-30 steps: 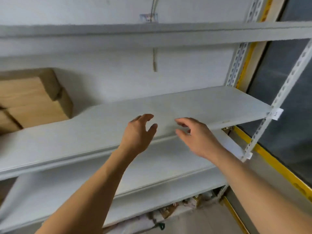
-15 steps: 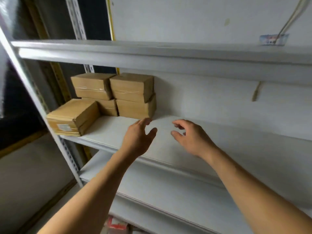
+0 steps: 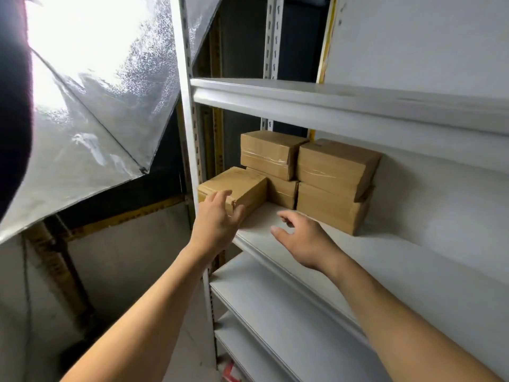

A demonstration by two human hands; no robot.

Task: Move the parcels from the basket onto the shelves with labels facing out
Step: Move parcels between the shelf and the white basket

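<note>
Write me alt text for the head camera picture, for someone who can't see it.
Two bare hands reach toward brown cardboard parcels at the left end of a white metal shelf. The left hand is open in front of the nearest parcel; the right hand hovers open over bare shelf. A silvery light reflector glares at upper left.

Both hands, left (image 3: 217, 220) and right (image 3: 301, 241), reach empty toward brown parcels (image 3: 334, 186) on a white shelf (image 3: 385, 260).

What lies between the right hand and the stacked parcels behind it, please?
Only bare shelf. In the head view the right hand hovers open, with nothing between it and the stacked parcels.
</note>
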